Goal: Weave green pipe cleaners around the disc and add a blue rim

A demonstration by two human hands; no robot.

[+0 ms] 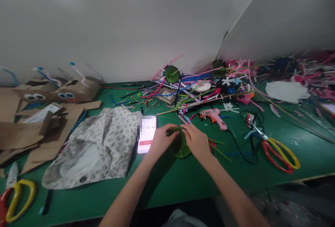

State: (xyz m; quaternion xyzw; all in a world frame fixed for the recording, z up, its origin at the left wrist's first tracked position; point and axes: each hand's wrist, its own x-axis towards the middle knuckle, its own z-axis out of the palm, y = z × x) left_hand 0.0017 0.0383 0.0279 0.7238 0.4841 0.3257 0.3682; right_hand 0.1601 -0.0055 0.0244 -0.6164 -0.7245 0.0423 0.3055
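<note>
Green table (183,181) strewn with craft scraps. Left hand (161,139) and right hand (196,139) both pinching green disc (181,151) beside phone (147,134). Judged unfinished: no spikes yet, unlike spiked disc (171,74) by wall.

left hand (160,140): fingers curled | right hand (196,141): fingers pinched | hands touching

Only one reading shows — "32:44" on the phone screen (147,134) — nothing else legible.
</note>
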